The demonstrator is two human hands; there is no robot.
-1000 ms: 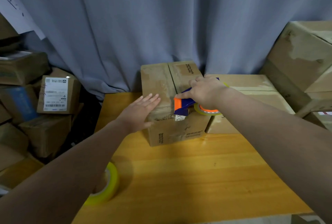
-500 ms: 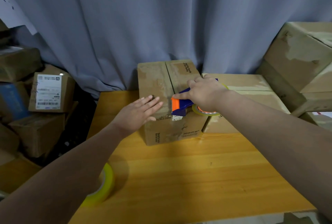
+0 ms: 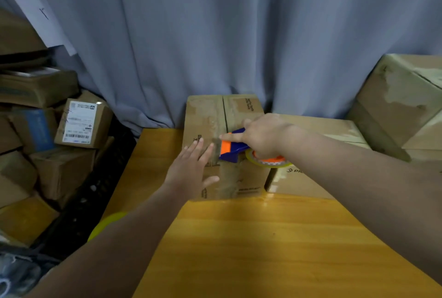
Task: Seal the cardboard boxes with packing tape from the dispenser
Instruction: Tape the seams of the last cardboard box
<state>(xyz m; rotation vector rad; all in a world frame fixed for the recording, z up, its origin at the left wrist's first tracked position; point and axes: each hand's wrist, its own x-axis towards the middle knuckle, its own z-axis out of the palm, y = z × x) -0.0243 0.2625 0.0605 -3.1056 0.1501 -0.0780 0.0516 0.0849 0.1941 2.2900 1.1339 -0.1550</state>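
Observation:
A small cardboard box (image 3: 208, 115) stands on the yellow wooden table (image 3: 263, 245) against the curtain, its top flaps meeting in a centre seam. My left hand (image 3: 191, 168) presses flat on the box's near left top edge, fingers straight. My right hand (image 3: 260, 135) grips the blue and orange tape dispenser (image 3: 230, 150), whose front sits on the seam near the box's front edge. A strip of clear tape runs down the box's front face below the dispenser. The dispenser's tape roll (image 3: 270, 162) shows under my right wrist.
A flatter cardboard box (image 3: 318, 130) lies right of the small one, and a large box (image 3: 406, 96) stands at far right. A loose yellow tape roll (image 3: 105, 223) peeks out beside my left forearm. Several boxes (image 3: 47, 135) are piled off the table's left edge.
The dispenser has moved from the box's front edge up onto the top seam. My left hand shifted slightly forward on the box. The camera view drifted right.

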